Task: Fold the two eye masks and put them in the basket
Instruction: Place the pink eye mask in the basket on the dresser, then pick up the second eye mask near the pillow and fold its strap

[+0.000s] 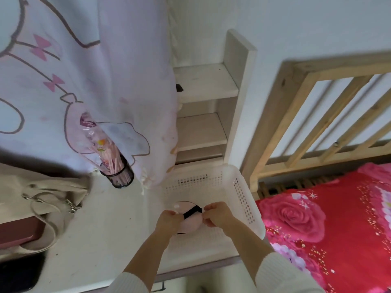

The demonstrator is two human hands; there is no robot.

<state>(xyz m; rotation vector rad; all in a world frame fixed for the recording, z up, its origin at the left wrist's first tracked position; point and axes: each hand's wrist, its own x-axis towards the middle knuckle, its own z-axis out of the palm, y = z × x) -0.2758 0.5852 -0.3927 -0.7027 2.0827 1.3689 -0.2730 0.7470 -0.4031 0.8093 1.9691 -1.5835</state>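
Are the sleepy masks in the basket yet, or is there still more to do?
Nothing looks finished: no mask lies loose in the white basket. Right now the left hand and right hand both grip one pink eye mask above it. I can't see a second mask anywhere.

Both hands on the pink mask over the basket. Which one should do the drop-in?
Right, probably. The right hand pinches the eye mask by its black strap, already above the inside of the white basket. The left hand grips the mask's outer edge, nearer the desk side.
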